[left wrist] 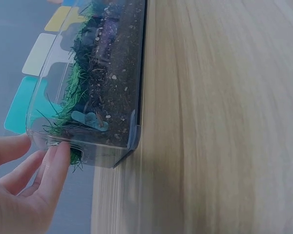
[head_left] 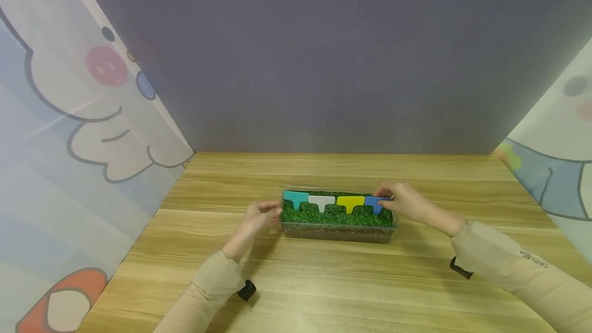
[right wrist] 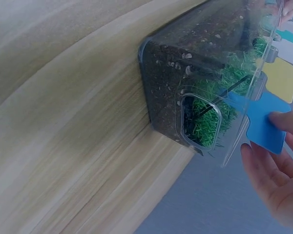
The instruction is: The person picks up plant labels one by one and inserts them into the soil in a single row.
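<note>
A clear rectangular planter box (head_left: 337,232) with dark soil and green grass (head_left: 314,215) stands on the table. A row of T-shaped plant labels stands in the grass: teal (head_left: 296,197), white (head_left: 321,200), yellow (head_left: 350,202) and blue (head_left: 376,203). My right hand (head_left: 401,200) pinches the top plate of the blue label at the right end; in the right wrist view its stem reaches into the box. My left hand (head_left: 255,219) touches the box's left end with fairly straight fingers, near the end opening in the left wrist view.
The wooden table (head_left: 324,281) carries the box towards its back half. A grey panel (head_left: 342,66) rises behind it. Printed cartoon sheets (head_left: 83,91) hang on both sides. Black wrist straps (head_left: 247,290) show on both sleeves.
</note>
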`<state>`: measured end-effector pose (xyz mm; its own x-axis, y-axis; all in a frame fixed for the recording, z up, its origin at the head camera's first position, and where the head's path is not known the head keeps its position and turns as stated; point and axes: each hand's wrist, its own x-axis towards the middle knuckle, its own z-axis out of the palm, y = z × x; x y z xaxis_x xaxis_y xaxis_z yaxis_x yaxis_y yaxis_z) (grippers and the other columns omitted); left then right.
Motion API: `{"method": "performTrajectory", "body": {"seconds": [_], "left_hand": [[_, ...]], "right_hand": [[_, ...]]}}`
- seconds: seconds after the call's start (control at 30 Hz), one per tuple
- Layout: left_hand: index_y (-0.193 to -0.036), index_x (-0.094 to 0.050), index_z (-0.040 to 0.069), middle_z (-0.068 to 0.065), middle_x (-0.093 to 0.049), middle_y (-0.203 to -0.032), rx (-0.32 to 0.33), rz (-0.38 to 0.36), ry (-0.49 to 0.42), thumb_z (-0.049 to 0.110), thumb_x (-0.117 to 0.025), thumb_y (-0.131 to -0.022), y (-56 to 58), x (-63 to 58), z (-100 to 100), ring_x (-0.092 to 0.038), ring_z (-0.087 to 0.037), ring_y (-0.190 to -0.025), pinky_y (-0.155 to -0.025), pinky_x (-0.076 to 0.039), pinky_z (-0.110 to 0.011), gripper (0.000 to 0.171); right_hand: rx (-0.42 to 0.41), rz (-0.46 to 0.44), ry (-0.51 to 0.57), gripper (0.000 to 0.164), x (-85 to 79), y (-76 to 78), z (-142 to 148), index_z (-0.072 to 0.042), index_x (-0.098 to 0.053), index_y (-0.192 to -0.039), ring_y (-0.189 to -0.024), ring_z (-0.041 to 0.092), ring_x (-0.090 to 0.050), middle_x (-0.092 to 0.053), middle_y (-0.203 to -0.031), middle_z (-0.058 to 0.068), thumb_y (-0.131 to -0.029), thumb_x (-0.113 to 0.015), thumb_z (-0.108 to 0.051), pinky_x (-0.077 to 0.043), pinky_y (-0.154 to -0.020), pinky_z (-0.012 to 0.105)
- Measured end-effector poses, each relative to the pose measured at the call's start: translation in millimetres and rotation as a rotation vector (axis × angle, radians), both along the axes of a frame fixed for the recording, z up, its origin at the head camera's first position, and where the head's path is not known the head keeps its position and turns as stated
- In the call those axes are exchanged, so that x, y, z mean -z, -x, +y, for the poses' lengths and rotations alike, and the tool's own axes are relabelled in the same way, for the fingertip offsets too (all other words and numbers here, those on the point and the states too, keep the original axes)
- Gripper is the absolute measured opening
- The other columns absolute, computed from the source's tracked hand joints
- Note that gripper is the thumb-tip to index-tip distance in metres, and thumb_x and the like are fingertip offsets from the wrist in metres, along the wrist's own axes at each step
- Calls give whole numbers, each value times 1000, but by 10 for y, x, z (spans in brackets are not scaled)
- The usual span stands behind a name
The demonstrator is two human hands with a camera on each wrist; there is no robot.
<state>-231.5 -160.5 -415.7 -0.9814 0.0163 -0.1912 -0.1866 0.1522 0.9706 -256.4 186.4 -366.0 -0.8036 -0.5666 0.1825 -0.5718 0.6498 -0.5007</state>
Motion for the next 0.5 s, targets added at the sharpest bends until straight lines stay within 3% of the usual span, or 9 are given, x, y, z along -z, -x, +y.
{"method": "performTrajectory", "body": {"seconds": [0.3,0.5], "left_hand": [[-115,-55,-6,-24,-56,-112,-8,-21,18,2,-56,-84,5,-8,1,-59,-31,-94,-81,-52,-37,31],[-113,-54,-9,-26,-55,-111,2,-19,29,0,-56,-84,20,-15,-5,-60,-31,-91,-80,-53,-36,31]], "right_hand": [[7,70,-8,14,-21,-70,-14,1,-62,-92,-74,18,-59,-63,-84,7,-78,-63,0,-55,-64,30],[-6,258,-72,20,-1,-125,-8,1,-61,-97,-81,25,-60,-61,-91,11,-77,-65,-3,-55,-68,34]]}}
